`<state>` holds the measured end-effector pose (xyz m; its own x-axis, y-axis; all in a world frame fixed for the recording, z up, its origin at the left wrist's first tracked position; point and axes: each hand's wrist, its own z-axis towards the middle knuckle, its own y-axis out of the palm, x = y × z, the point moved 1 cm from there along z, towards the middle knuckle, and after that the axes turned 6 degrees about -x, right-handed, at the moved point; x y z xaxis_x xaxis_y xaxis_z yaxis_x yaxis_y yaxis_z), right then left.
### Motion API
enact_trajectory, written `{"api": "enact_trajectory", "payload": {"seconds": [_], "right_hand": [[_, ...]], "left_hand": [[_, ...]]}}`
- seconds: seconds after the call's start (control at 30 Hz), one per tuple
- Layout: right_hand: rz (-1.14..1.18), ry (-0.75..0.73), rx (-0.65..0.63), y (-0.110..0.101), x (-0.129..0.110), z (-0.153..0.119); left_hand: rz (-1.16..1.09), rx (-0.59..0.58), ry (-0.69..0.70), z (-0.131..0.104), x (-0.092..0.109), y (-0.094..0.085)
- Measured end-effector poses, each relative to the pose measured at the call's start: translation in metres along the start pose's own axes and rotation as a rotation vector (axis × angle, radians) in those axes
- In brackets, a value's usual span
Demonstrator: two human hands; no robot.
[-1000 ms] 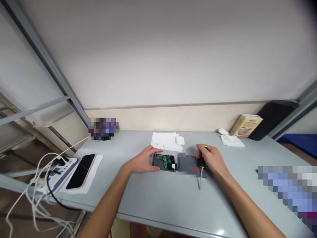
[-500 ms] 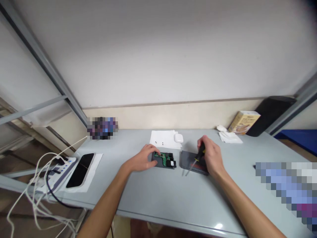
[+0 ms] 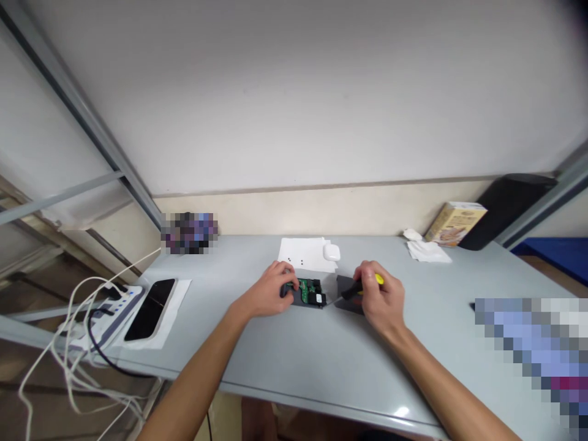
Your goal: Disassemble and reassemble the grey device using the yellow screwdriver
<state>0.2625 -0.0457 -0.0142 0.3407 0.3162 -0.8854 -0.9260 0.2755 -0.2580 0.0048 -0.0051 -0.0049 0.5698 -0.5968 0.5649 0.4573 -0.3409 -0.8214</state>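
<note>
My left hand (image 3: 274, 291) pinches the left end of a dark, flat device part with a green circuit board (image 3: 309, 292), which lies on the table. Its fingers cover that end. In my right hand (image 3: 381, 297) is a screwdriver (image 3: 351, 293) with a black and yellow handle. The shaft points left, its tip close to the board's right edge; I cannot tell if they touch. Below the right hand lies a dark grey casing (image 3: 345, 304), partly hidden by hand and tool.
Behind the board, white paper (image 3: 301, 248) holds several tiny dark screws, with a white case (image 3: 331, 252) at its right edge. At left are a phone (image 3: 151, 309) and a power strip (image 3: 110, 318) with tangled cables. A yellow box (image 3: 457, 223) and tissue (image 3: 428, 251) stand back right.
My right hand has turned the screwdriver from pointing down over the casing to pointing left at the board. The left hand's fingers have curled further round the board's end.
</note>
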Motion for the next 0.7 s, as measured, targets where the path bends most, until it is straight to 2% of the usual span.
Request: {"api": "enact_trajectory", "payload": {"seconds": [0.33, 0.6, 0.7], "right_hand": [[0.081, 0.065, 0.016, 0.003, -0.008, 0.0], [0.089, 0.01, -0.269, 0.016, -0.007, 0.0], [0.073, -0.028, -0.332, 0.019, -0.007, -0.001]], "left_hand": [[-0.004, 0.062, 0.028, 0.002, -0.007, 0.002], [-0.051, 0.074, -0.023, 0.004, -0.016, 0.002], [-0.049, 0.084, -0.015, 0.004, -0.015, 0.002]]}}
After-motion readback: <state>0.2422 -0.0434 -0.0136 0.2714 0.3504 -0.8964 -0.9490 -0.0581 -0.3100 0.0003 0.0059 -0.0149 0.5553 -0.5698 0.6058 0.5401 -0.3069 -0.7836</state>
